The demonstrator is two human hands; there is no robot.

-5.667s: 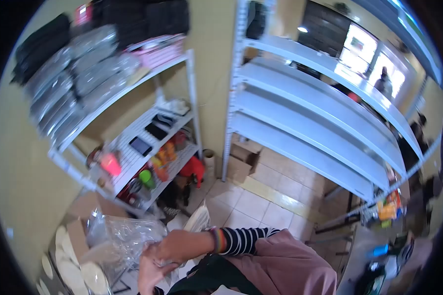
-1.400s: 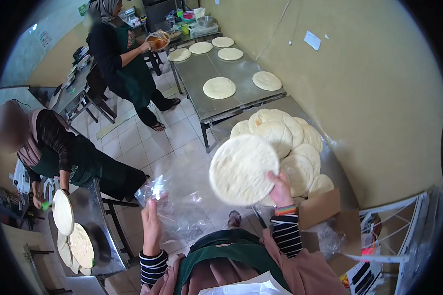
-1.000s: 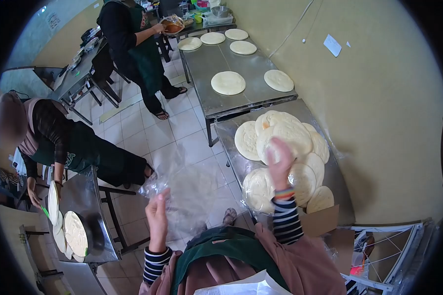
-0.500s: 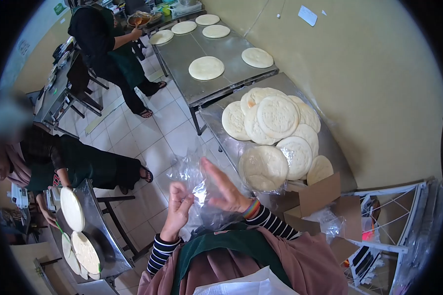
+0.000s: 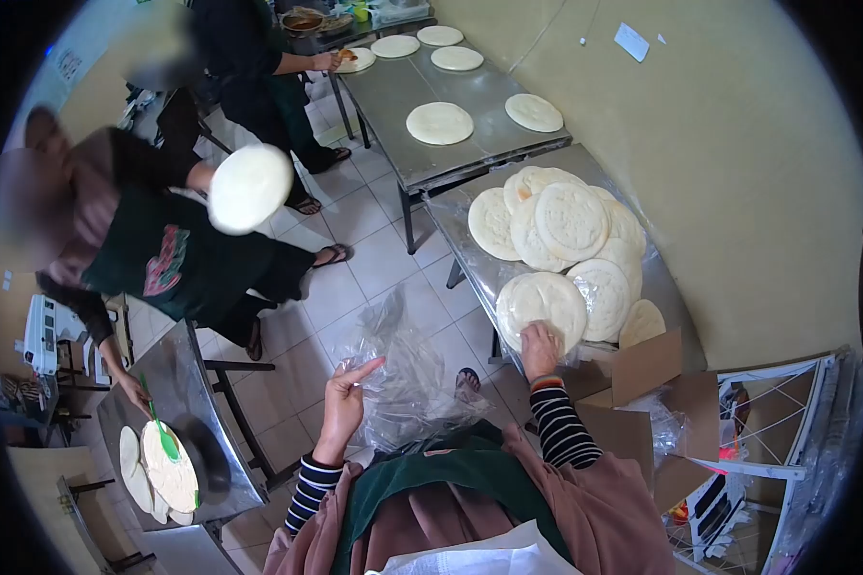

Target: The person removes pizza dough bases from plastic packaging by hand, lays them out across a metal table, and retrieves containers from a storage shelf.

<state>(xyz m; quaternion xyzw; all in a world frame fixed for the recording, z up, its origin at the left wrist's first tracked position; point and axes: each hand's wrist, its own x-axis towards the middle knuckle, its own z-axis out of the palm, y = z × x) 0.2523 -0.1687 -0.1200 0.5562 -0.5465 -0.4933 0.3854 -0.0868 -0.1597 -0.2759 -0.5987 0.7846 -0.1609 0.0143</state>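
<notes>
My left hand (image 5: 347, 402) is closed with its index finger stretched out, and a crumpled clear plastic bag (image 5: 398, 388) hangs from it in front of my apron. At the near edge of a round flatbread (image 5: 537, 299), my right hand (image 5: 541, 349) lies with its fingers over the top and grips the rim; the thumb is hidden. Behind that bread, several more pale flatbreads (image 5: 572, 222) are heaped on the metal table (image 5: 657, 316). Another round of bread (image 5: 601, 297) beside it lies under shiny plastic.
An open cardboard box (image 5: 647, 369) with plastic inside stands at my right, next to a white metal rack (image 5: 777, 471). More rounds (image 5: 440, 124) lie on the far table. One co-worker holds up a flatbread (image 5: 249, 189) and a green spatula (image 5: 168, 439); another works farther back.
My right hand has left the bag and moved right onto the flatbread. My left hand keeps the bag. The nearer co-worker has raised a flatbread from the pan; the farther one reaches over a round.
</notes>
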